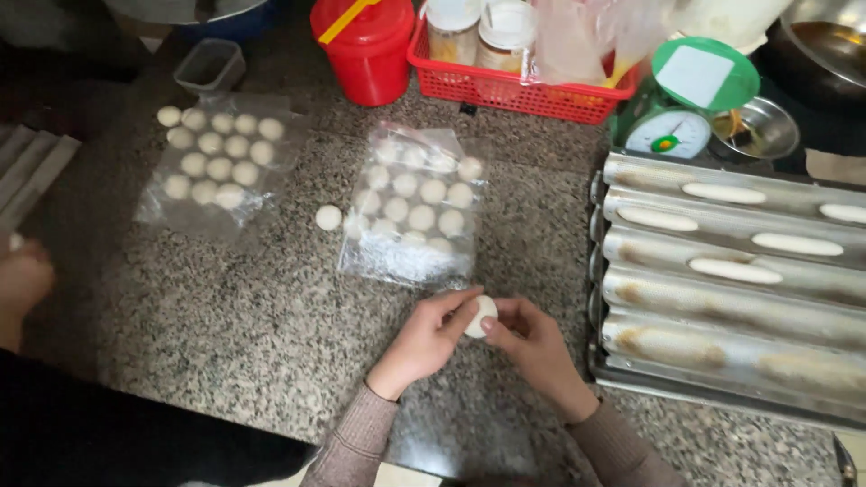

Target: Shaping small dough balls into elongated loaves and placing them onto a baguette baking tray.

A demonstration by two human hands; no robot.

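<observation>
Dough ball (481,316) | pinched: left hand (431,338), right hand (532,341) | above granite counter (253,307)

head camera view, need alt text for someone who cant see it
Two bare hands, the left hand and right hand, hold a small round dough piece between their fingertips above a speckled granite counter. Behind them lie two clear plastic sheets with rows of dough balls, and at right a grooved metal baking tray holds long dough strips.
</observation>
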